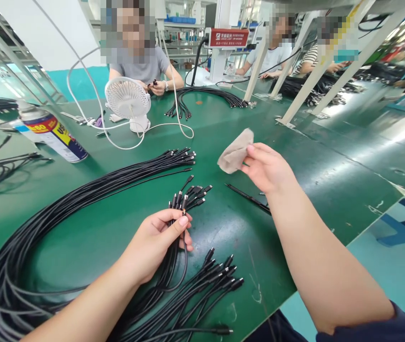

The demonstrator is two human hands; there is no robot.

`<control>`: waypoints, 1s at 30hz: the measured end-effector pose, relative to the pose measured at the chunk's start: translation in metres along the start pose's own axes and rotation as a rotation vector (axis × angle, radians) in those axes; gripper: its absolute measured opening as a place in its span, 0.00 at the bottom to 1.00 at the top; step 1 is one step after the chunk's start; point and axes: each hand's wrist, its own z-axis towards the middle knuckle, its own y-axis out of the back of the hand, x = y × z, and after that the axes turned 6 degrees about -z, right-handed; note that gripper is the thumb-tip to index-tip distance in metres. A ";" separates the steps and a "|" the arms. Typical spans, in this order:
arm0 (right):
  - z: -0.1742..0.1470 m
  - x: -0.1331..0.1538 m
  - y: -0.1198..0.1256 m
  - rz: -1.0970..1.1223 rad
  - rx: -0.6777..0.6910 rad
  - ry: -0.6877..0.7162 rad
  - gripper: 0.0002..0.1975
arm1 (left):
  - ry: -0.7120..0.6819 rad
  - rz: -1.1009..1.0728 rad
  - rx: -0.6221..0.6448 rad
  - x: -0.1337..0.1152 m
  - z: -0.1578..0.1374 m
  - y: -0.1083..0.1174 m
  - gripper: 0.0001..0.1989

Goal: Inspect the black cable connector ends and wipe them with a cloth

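My left hand (165, 235) is closed around a bunch of black USB cables (174, 259), with one cable pinched on top between thumb and fingers. Their plugs (195, 194) fan out beyond my fingertips. Raised above the table, my right hand (268, 164) pinches a crumpled greyish-white cloth (236, 152). Below the cloth lie black tweezers (247, 197), partly hidden by my right wrist. More cable ends (224, 275) spread out near the front edge. A long curved bundle of black cables (81, 197) sweeps round to the left.
A spray can (53, 130) stands at the left and a white fan (127, 97) behind it, with a loose white cord. Across the green table (209, 128) a co-worker (140, 64) handles small parts beside another cable bundle (213, 92). White posts (305, 80) rise at the right.
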 end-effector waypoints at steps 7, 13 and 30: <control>-0.023 0.015 -0.032 0.458 0.309 -0.204 0.13 | -0.013 -0.015 -0.012 0.001 0.001 0.003 0.16; -0.052 0.035 -0.053 0.511 0.558 -0.205 0.10 | -0.049 -0.020 -0.051 0.002 0.001 0.002 0.15; -0.070 0.031 -0.073 0.742 0.819 -0.469 0.10 | -0.014 -0.307 0.122 -0.003 0.000 0.007 0.11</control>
